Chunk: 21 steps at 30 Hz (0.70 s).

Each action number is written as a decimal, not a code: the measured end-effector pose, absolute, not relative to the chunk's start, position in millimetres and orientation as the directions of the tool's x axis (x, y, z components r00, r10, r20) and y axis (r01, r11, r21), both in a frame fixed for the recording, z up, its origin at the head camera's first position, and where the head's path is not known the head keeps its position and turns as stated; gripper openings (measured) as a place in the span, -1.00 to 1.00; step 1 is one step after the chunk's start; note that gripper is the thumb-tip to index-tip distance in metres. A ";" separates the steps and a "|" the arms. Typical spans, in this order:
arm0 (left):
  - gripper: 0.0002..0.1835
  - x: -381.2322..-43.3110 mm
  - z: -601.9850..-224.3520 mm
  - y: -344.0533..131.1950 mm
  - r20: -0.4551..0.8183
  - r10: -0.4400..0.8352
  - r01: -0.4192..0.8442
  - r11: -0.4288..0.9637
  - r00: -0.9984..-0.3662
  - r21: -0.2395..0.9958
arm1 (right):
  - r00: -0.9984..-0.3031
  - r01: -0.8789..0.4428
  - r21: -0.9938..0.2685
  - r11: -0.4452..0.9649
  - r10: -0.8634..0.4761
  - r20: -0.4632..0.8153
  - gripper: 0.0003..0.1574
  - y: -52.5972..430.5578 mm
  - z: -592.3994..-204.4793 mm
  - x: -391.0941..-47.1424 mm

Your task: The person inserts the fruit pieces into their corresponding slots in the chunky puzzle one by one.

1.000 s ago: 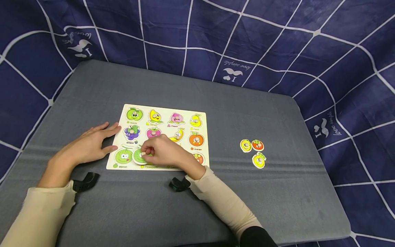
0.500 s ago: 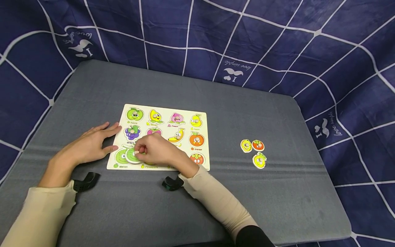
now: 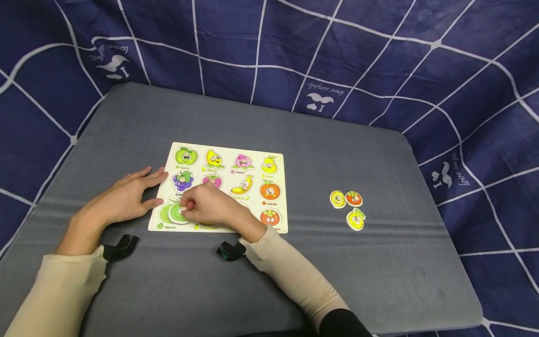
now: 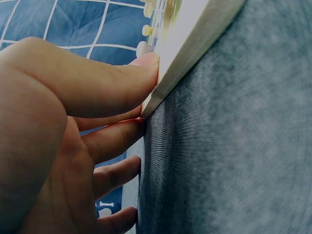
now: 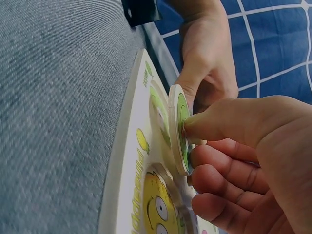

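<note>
A green piece is pinched by the right hand; the board is touched by the outspread left hand.

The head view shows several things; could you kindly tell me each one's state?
Pale rectangular puzzle board: flat on the grey table
Left hand: touching the board's edge
Round green piece: held over the board, unseated
Right hand: pinching the green piece
Knobbed fruit pieces: seated in the board
Round yellow piece: loose, face up
Round orange-red piece: loose, face up
Yellow green-topped piece: loose, face up
</note>
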<state>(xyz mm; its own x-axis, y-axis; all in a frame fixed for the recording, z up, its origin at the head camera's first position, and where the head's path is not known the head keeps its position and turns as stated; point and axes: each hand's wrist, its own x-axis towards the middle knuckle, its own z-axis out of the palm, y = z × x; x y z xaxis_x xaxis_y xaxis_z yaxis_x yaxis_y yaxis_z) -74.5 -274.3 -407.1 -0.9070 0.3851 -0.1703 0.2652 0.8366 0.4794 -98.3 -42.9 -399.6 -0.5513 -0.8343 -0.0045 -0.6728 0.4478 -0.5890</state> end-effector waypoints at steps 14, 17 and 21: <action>-0.23 -73.7 -407.2 -274.9 -0.150 0.392 0.279 0.830 -0.908 0.483 | -0.532 -0.704 -0.548 0.451 -0.846 -0.013 -0.94 -58.6 -401.4 -98.3; -0.23 -73.8 -406.9 -274.7 -0.156 0.389 0.272 0.830 -0.908 0.486 | -0.538 -0.699 -0.543 0.465 -0.842 -0.028 -0.94 -61.0 -401.7 -98.4; -0.23 -73.4 -406.5 -274.8 -0.153 0.387 0.272 0.831 -0.909 0.486 | -0.541 -0.694 -0.545 0.470 -0.840 -0.035 -0.95 -63.4 -401.7 -98.5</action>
<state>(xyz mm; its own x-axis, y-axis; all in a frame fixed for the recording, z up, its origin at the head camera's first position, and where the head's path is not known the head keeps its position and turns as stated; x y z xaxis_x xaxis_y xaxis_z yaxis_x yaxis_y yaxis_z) -73.4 -274.8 -406.5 -0.9092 0.3872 -0.1534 0.2718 0.8307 0.4858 -98.5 -63.4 -401.7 -0.5415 -0.8400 -0.0346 -0.6944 0.4700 -0.5449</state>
